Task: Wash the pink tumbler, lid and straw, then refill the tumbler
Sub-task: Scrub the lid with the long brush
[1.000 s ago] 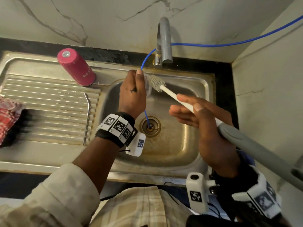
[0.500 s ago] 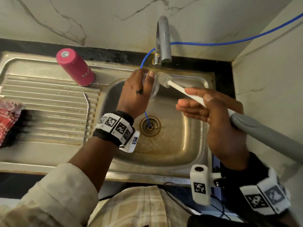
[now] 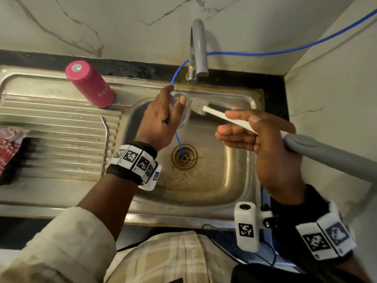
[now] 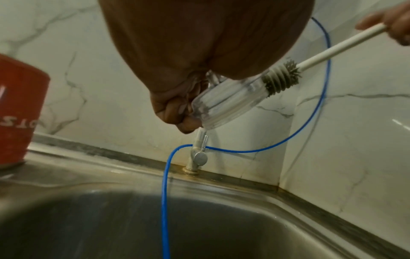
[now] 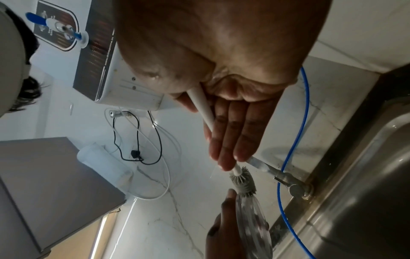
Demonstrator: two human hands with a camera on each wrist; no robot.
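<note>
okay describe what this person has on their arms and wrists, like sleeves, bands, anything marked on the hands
The left hand has a small dark mark on its back. Its wrist carries a black band with white blocks printed with black square codes, and a rolled cream sleeve covers the forearm. The right hand has a similar coded band over a dark sleeve, plus a white camera block with thin cables.

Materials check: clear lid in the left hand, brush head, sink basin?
Clear round lid: likely transparent plastic, glossy; the wall shows through its ribbed rim. Grey brush head: looks like matte silicone or rubber, thick soft-looking bristles. Metal sink basin: brushed stainless steel, dull reflections, brownish staining near the drain.
</note>
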